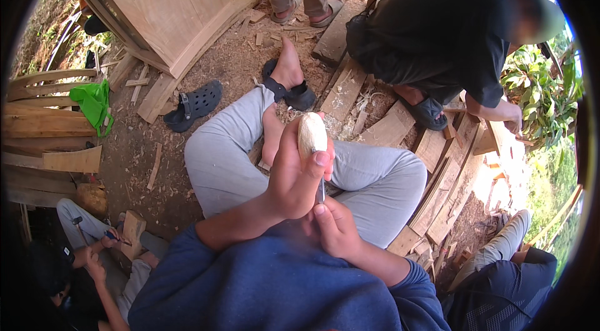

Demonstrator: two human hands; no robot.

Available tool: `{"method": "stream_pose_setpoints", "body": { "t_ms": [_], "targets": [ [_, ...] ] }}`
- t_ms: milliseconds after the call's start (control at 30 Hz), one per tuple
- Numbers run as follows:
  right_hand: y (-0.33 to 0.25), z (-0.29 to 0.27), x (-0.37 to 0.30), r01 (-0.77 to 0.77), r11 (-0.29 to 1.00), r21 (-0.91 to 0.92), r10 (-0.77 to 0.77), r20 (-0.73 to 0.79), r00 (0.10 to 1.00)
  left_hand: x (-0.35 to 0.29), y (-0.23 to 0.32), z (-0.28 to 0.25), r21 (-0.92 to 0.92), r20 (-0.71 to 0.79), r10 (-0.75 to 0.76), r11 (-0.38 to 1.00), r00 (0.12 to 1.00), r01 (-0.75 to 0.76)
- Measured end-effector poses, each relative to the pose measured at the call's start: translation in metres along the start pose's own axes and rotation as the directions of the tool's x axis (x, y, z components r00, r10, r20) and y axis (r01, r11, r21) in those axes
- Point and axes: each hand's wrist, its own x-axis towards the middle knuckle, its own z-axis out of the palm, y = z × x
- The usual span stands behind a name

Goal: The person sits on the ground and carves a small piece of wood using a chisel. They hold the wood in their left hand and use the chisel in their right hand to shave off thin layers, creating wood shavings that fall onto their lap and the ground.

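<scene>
My left hand [292,182] is wrapped round a pale, rounded piece of carved wood [311,133], which stands up out of the fist above my lap. Its thumb lies along the near side of the wood. Just below that thumb shows a slim metal blade [322,192], pointing up toward the wood. My right hand [339,228] is closed on the lower end of this knife, close to my chest; the handle is hidden by the fingers. Whether the blade's tip touches the wood is covered by my left thumb.
Shavings cover the ground. A dark clog [195,106] lies left of my legs, and boards [431,197] lie to the right. A large wooden panel [159,3] leans at the far left. A co-worker [431,25] bends at the right; another person [94,268] holds a hammer lower left.
</scene>
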Motion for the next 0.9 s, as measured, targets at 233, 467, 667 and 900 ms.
{"method": "stream_pose_setpoints", "body": {
  "t_ms": [233,467,667,900],
  "targets": [
    [-0.0027,0.0001,0.0013,-0.019,0.999,0.050,0.019,0.005,1.000,-0.0002,-0.0024,-0.0041,-0.006,0.023,-0.019,1.000,1.000,0.019],
    [0.0004,-0.0026,0.0032,0.047,0.999,-0.007,-0.047,-0.014,0.999,0.0054,-0.0017,-0.0032,-0.045,0.021,-0.001,0.999,1.000,0.002],
    [-0.0032,-0.0054,0.0045,0.047,0.999,-0.020,-0.047,-0.011,0.999,0.0064,-0.0002,-0.0068,-0.048,0.056,-0.011,0.999,0.998,0.013],
    [-0.0058,-0.0061,0.0043,0.032,0.999,-0.029,-0.032,-0.003,0.999,0.0088,0.0016,-0.0067,-0.066,0.080,-0.009,0.998,0.997,0.014]
  ]
}}
